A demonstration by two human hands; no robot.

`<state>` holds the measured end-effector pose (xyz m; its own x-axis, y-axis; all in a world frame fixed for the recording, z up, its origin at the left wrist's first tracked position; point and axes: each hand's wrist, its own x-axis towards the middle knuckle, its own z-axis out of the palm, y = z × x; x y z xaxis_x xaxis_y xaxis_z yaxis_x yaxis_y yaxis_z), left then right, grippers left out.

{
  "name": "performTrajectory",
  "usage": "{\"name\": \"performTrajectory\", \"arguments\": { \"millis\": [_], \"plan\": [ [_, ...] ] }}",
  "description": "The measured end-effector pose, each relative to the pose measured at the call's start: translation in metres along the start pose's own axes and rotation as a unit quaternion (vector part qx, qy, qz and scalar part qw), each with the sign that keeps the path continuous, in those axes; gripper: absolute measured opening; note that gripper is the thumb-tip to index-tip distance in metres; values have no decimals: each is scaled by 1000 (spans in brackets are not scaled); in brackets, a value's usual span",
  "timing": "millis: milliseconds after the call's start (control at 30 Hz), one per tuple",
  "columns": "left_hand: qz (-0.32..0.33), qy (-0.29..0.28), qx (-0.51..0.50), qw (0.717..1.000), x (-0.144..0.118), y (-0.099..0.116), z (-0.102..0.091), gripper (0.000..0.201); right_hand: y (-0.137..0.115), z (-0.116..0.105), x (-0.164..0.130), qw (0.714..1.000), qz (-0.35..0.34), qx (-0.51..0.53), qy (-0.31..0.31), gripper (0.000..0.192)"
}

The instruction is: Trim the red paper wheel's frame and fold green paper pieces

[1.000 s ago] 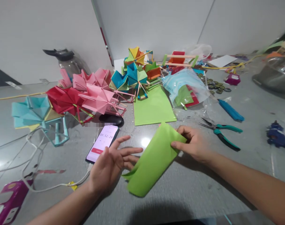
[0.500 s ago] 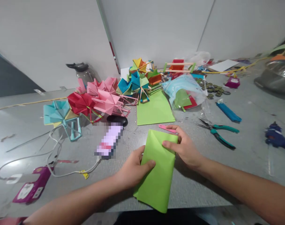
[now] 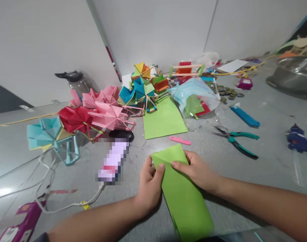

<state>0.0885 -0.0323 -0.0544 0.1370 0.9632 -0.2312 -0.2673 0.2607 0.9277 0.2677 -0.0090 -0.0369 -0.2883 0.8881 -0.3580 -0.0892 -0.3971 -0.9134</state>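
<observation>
A folded sheet of green paper (image 3: 183, 198) is held between both hands, its lower end reaching past the table's front edge. My left hand (image 3: 152, 181) grips its upper left side, thumb on top and fingers bent behind. On the upper right side, my right hand (image 3: 199, 171) pinches the paper with its thumb on the face and its fingers underneath. A pink flat strip tool (image 3: 180, 140) with a small hole lies just beyond the paper's top edge. Behind it is a stack of green paper sheets (image 3: 163, 117).
Folded paper models, pink (image 3: 109, 114), red (image 3: 74, 119) and light blue (image 3: 46, 132), stand at left near a phone (image 3: 114, 159) on a cable. Green-handled pliers (image 3: 235, 139), a blue glue gun (image 3: 300, 139) and a plastic bag (image 3: 191, 92) with paper pieces lie rightward.
The green paper has turned, its top now leaning left and its lower end swung right. My right hand has moved down off the pink strip tool; my left hand has shifted to the paper's upper corner.
</observation>
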Motion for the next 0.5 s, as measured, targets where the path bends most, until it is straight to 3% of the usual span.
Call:
{"name": "performTrajectory", "arguments": {
  "millis": [100, 200, 500],
  "plan": [
    [30, 26, 37, 999, 3, 4, -2, 50, 3, 3, -5, 1000, 4, -14, -15, 44],
    [28, 15, 65, 997, 2, 2, -2, 51, 5, 4, -9, 1000, 7, -21, -16, 45],
    [0, -5, 22, 1000, 2, 1, 2, 49, 5, 8, -14, 999, 24, -34, 3, 51]
  ]
}}
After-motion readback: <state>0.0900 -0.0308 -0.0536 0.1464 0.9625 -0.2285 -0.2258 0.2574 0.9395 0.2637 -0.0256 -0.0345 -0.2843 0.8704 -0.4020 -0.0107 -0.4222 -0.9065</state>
